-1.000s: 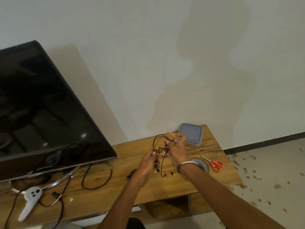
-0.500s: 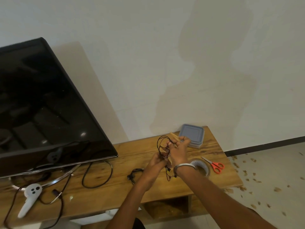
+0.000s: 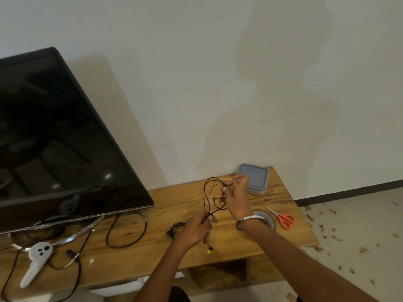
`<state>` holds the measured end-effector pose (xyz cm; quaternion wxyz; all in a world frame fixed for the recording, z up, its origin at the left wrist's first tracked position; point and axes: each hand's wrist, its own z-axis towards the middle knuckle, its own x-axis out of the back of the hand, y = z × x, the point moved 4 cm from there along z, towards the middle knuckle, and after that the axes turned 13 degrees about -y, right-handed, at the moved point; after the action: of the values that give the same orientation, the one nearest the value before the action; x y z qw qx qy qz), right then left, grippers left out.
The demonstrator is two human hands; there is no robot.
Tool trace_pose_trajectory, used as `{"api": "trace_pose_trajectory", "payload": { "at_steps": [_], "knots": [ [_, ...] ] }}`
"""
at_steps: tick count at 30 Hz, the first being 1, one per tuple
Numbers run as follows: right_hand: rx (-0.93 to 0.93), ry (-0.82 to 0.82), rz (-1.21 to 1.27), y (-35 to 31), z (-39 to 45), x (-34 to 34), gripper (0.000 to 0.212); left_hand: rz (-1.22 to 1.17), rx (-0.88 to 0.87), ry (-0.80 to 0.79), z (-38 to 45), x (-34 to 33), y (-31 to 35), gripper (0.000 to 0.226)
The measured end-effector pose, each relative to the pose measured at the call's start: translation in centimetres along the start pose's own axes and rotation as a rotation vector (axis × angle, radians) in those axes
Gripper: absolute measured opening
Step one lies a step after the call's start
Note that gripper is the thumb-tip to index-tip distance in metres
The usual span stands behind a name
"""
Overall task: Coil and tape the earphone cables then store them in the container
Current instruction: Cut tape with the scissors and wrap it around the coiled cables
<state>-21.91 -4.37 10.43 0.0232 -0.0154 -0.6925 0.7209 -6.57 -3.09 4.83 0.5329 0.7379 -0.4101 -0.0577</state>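
Note:
Both my hands hold a black earphone cable (image 3: 209,192) above the wooden table (image 3: 152,253). My right hand (image 3: 236,198) pinches the loops near their top. My left hand (image 3: 196,231) grips the lower strands, and a yellow-tipped earbud (image 3: 209,251) dangles below it. A second black earphone cable (image 3: 174,228) lies bunched on the table left of my left hand. The grey lidded container (image 3: 255,178) stands at the back right of the table, its lid on. A roll of tape (image 3: 267,219) lies right of my right wrist.
Orange-handled scissors (image 3: 282,217) lie beside the tape near the table's right edge. A large black TV (image 3: 54,149) fills the left side, with its metal stand and cables. A white controller (image 3: 37,262) lies at front left. Debris dots the floor on the right.
My left hand has moved down and away from my right hand, pulling the strands out longer. The loops at my right hand have spread wider.

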Motion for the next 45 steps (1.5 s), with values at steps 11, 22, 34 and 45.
{"api": "trace_pose_trajectory", "payload": {
  "at_steps": [11, 22, 34, 45],
  "knots": [
    [-0.014, -0.017, -0.072, 0.6, -0.5, -0.2, 0.041, -0.532, -0.019, -0.017, -0.9, -0.8, 2.2, 0.032],
    [-0.04, 0.028, 0.065, 0.3, -0.1, 0.0, 0.042, -0.287, 0.013, -0.092, -1.1, -1.8, 1.5, 0.028],
    [-0.03, -0.03, -0.005, -0.2, 0.9, 0.9, 0.043, -0.266, 0.085, 0.171, 0.1, 0.9, 0.4, 0.028],
    [-0.011, -0.14, -0.081, -0.2, 0.6, 0.1, 0.043, -0.183, 0.171, 0.122, 0.1, 0.2, 0.0, 0.035]
  ]
}}
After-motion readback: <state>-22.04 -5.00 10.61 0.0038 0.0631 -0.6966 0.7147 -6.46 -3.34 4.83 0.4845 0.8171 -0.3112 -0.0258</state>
